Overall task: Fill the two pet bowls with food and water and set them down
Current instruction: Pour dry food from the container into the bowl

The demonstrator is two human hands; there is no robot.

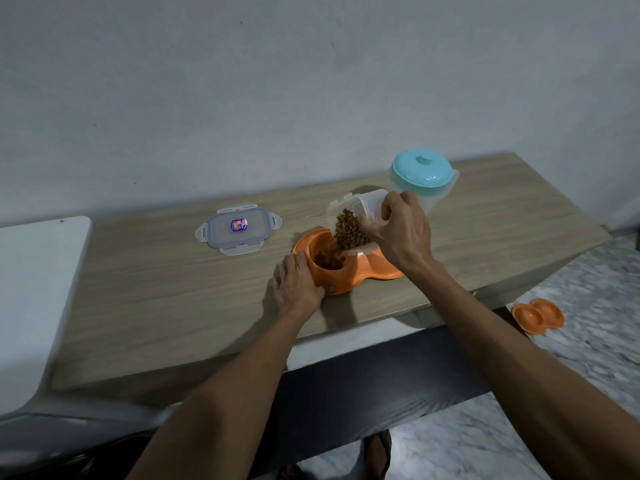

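Note:
An orange double pet bowl [346, 280] sits on the wooden table [156, 289]. My left hand [297, 284] grips its left rim. My right hand [403, 228] holds a clear plastic food container [360, 211] tilted over the bowl's left cup, and brown kibble [348, 232] slides out of it. Some kibble [327, 259] lies in that cup. The right cup is mostly hidden behind the container and my right hand. A clear water jug with a teal lid [421, 173] stands behind my right hand.
The container's clear lid [239, 229] lies flat on the table, left of the bowl. A second orange double bowl [537, 316] rests on the marbled floor at the right. A white surface [31, 289] adjoins the table's left end. The wall is close behind.

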